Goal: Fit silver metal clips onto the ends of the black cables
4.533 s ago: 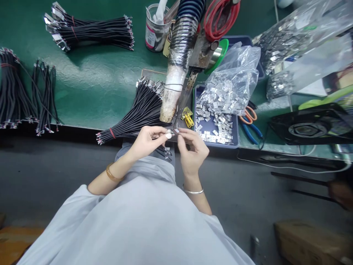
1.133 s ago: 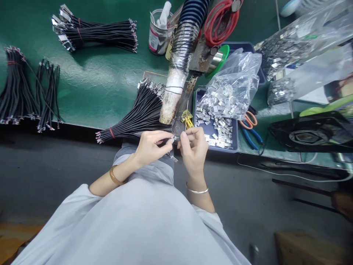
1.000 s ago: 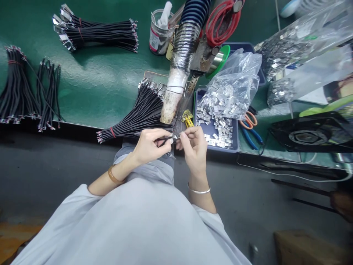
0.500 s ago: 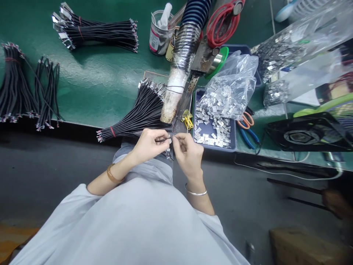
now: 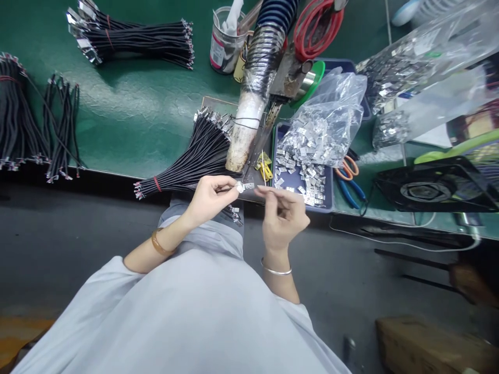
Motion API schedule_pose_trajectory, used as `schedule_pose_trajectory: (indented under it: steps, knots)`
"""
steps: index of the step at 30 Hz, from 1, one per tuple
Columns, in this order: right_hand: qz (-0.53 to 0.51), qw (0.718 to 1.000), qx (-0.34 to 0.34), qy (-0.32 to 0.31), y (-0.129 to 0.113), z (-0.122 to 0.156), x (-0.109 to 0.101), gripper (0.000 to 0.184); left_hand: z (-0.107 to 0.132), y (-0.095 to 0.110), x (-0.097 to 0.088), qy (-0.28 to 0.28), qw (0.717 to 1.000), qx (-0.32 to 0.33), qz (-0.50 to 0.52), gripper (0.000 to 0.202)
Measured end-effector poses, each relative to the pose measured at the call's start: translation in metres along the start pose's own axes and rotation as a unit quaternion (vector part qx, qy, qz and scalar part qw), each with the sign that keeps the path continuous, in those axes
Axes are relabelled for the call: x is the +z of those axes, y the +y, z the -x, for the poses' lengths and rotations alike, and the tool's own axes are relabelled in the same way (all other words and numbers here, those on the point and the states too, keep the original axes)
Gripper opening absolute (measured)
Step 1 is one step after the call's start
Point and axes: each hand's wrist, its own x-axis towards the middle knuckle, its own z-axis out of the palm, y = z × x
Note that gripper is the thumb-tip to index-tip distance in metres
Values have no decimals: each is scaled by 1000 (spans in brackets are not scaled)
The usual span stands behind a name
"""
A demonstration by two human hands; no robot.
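My left hand (image 5: 212,196) is closed in a pinch on a black cable whose small metal clip (image 5: 247,186) sticks out to the right of my fingertips, just under the mouth of the taped hose (image 5: 245,136). My right hand (image 5: 284,217) hovers just right of the clip with its fingers loosely curled; whether it holds anything is hidden. A fanned bundle of black cables (image 5: 191,161) lies on the green bench behind my left hand. A blue tray (image 5: 329,179) of loose metal clips stands beside my right hand.
A clear bag of clips (image 5: 327,124) rests on the tray. Orange and blue-handled cutters (image 5: 351,179) lie to its right, a black fan (image 5: 429,189) further right. More cable bundles (image 5: 132,36) lie at the back left and at the left edge (image 5: 35,130). A jar (image 5: 224,41) stands behind.
My right hand has let go of the clip end and drawn back to the right. My left hand has raised the cable's clipped end toward the hose mouth.
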Motion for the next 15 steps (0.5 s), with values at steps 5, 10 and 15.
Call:
schedule_pose_trajectory:
  steps: [5, 10, 15]
  knots:
    - [80, 990, -102, -55, 4, -4, 5, 12, -1, -4, 3, 29, 999, 6, -15, 18]
    - [57, 996, -29, -65, 3, -6, 8, 8, -4, 0, -3, -5, 998, 18, -54, 20]
    - [43, 996, -30, -71, 0, -8, 3, 10, -5, 3, -6, -34, 995, 34, -83, 20]
